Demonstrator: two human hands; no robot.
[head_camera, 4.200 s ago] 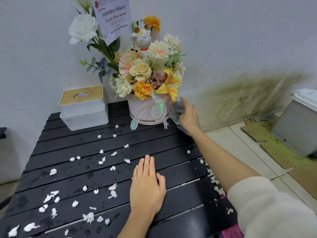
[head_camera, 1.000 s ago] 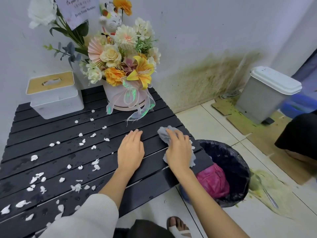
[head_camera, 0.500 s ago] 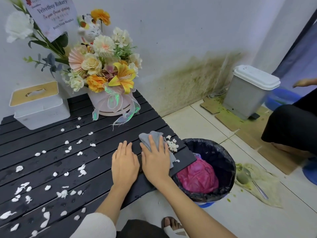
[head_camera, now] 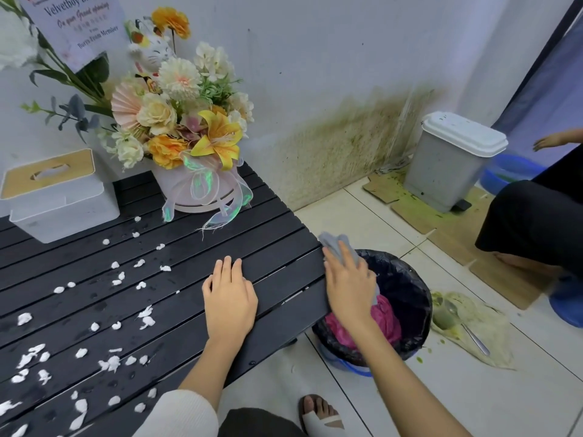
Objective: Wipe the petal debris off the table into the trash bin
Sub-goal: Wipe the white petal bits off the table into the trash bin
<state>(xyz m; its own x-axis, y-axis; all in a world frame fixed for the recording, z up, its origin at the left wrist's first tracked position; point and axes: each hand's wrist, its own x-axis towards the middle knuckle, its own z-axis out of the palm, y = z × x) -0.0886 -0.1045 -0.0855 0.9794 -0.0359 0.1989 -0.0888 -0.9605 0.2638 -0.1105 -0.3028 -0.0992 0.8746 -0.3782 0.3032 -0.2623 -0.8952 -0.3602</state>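
Right hand [head_camera: 348, 285] holds cloth [head_camera: 336, 244] at desk [head_camera: 268, 247] edge, above bin [head_camera: 410, 310].

Petals [head_camera: 115, 362]: small white irregular flakes, several dozen, scattered over the left half of the black slatted desk; the strip beside the right edge shows none. Cloth: grey, crumpled, gripped under the right hand's fingers, overhanging the round bin. Bin: one, black liner, pink material inside, standing on the tiled floor against the desk. Left hand [head_camera: 228, 299]: flat, fingers straight, pressing the slats. One flower box [head_camera: 189, 193] and one white tissue box [head_camera: 60, 200] stand at the rear.
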